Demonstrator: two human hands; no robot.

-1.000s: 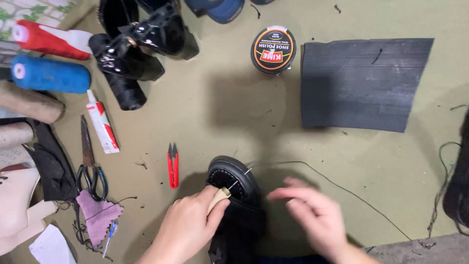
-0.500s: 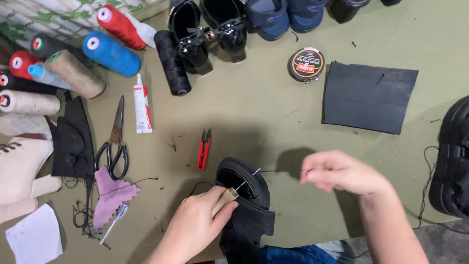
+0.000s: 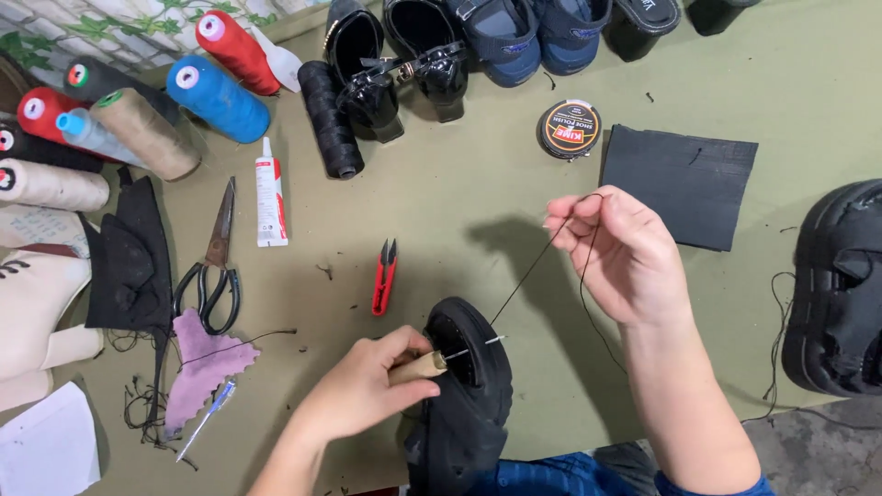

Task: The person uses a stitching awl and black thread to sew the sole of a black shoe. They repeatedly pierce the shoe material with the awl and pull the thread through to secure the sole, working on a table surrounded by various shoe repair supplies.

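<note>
A black shoe (image 3: 464,404) lies sole-up at the table's near edge. My left hand (image 3: 363,390) grips a wooden-handled awl (image 3: 432,363) whose metal tip pokes across the sole's rim. My right hand (image 3: 620,253) is raised above and to the right of the shoe, pinching a black thread (image 3: 524,285) that runs taut from the fingers down to the awl's tip, with a loop hanging behind the hand.
Red thread snips (image 3: 384,276), scissors (image 3: 216,262), a glue tube (image 3: 269,197) and several thread spools (image 3: 216,96) lie to the left. A polish tin (image 3: 570,129), a black rubber sheet (image 3: 680,184), other shoes (image 3: 432,55) and a black shoe at right (image 3: 841,289) sit around.
My right hand has risen from beside the shoe and drawn the thread up taut. The view has tilted further away, showing more spools and shoes. My left hand stays on the awl.
</note>
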